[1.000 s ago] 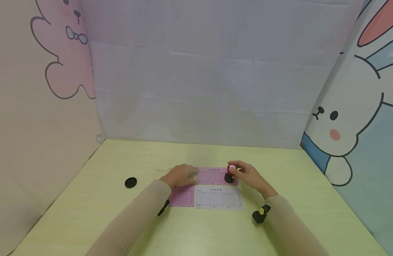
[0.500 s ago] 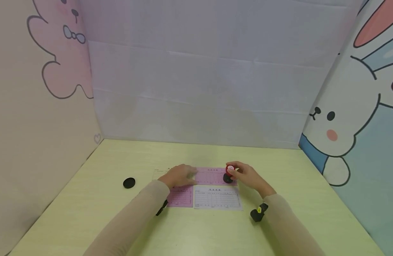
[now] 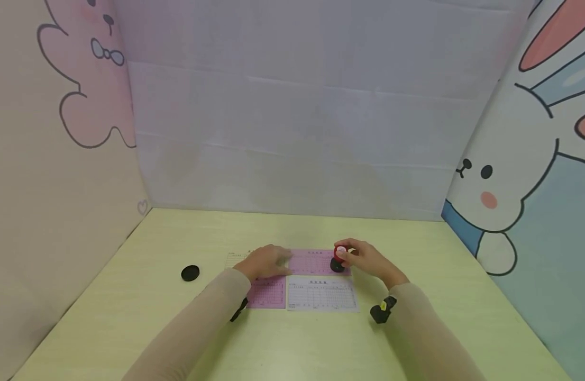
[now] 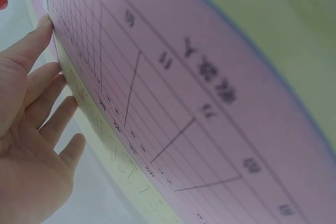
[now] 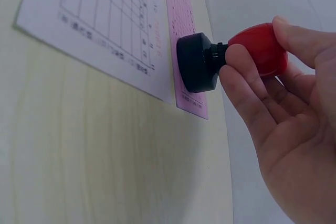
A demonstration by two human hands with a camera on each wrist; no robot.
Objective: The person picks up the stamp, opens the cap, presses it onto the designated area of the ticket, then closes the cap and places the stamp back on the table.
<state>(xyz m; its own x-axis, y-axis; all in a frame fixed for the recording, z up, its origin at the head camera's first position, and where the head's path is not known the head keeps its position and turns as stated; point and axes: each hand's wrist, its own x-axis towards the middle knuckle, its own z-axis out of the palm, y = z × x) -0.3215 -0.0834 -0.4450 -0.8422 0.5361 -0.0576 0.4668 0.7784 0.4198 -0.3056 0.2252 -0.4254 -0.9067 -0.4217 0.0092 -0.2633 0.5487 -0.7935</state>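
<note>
My right hand (image 3: pixel 372 263) grips the red, rounded handle of a stamp (image 5: pixel 262 48) between thumb and fingers. The stamp's round black base (image 5: pixel 194 64) stands on the right part of the far pink printed form (image 3: pixel 309 259). My left hand (image 3: pixel 264 262) is laid over the meeting edges of the forms, its fingers extended; the thumb and fingertips (image 4: pixel 68 103) rest along the paper in the left wrist view. Beneath that hand are a pale yellow form (image 3: pixel 234 259) and a nearer pink form (image 3: pixel 268 294), both partly covered. A white form (image 3: pixel 322 294) lies just in front of the stamped one.
A round black cap (image 3: pixel 190 273) lies on the pale wooden table (image 3: pixel 292 349), left of the forms. A plain white sheet (image 3: pixel 292 132) rises behind the table, with cartoon-printed panels at both sides. Each wrist wears a black strap.
The head view has turned slightly, so everything sits a little further left in it. Hands, stamp and forms keep their places relative to one another.
</note>
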